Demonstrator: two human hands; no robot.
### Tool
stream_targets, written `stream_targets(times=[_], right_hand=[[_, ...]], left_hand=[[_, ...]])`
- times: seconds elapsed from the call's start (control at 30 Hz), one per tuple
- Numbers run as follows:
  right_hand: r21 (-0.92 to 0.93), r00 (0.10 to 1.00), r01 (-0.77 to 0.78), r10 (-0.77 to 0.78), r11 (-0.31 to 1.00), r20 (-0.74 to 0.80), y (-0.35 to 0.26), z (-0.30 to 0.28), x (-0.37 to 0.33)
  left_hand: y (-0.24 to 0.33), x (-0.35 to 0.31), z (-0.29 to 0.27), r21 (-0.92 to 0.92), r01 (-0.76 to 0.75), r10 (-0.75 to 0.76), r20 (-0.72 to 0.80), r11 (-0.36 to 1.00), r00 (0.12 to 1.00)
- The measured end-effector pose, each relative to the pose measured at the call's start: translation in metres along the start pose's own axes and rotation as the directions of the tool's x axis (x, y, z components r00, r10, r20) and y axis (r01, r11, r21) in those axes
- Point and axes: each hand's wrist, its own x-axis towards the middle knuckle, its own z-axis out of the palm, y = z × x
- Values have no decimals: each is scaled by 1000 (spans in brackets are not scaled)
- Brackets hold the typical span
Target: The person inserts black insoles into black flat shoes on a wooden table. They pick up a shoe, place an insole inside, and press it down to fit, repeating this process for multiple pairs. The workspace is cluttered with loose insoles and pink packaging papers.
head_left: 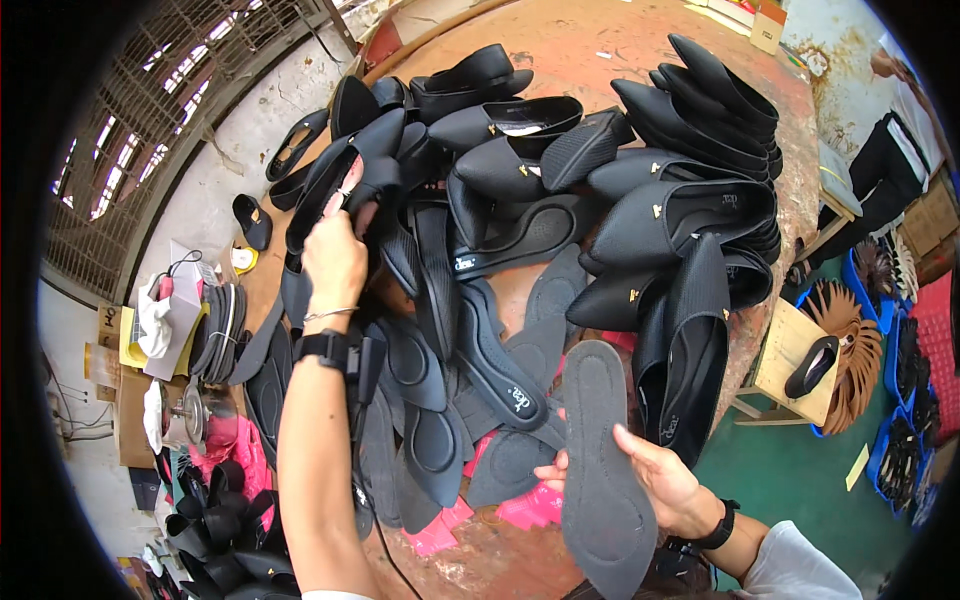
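Observation:
My right hand (665,480) grips a dark grey insole (605,450) by its edge, its broad end toward me. Further off at the left, my left hand (335,255) reaches into the pile and has its fingers on a black flat shoe (322,195), the thumb and fingertips partly hidden by the shoes. Between the two hands lie several loose insoles, among them a black one with a white mark (500,365). Black pointed shoes with small gold ornaments, such as one pump (690,215), are heaped beyond and to the right.
Pink scraps (530,507) poke out beneath the insoles on the worn orange-brown table (480,560). A wooden stool (790,365) with one shoe stands at the right, near blue bins (890,440). Another person (895,150) stands back there. More black shoes (225,525) fill the lower left.

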Motion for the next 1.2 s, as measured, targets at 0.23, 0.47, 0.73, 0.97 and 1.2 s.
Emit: stream_targets(times=[0.23,0.47,0.73,0.97,1.2], right_hand=[[-197,986,65,-32,978,165,5,-3,-5],[-619,983,181,-151,764,101,27,12,-37],[-567,748,639,250,-519,615,99,24,-43],[-544,710,701,379,-461,593,197,-2,-34],[-641,742,670,355,-373,568,254,-10,-17]], left_hand=[[-21,-87,-160,-953,237,-706,35,189,708],[28,-372,-291,-573,296,-501,816,-764,288],[98,-544,-271,-159,681,-280,958,-715,-70],[75,-604,-277,-70,744,-709,255,664,657],[44,-601,-202,-685,432,-491,123,587,862]])
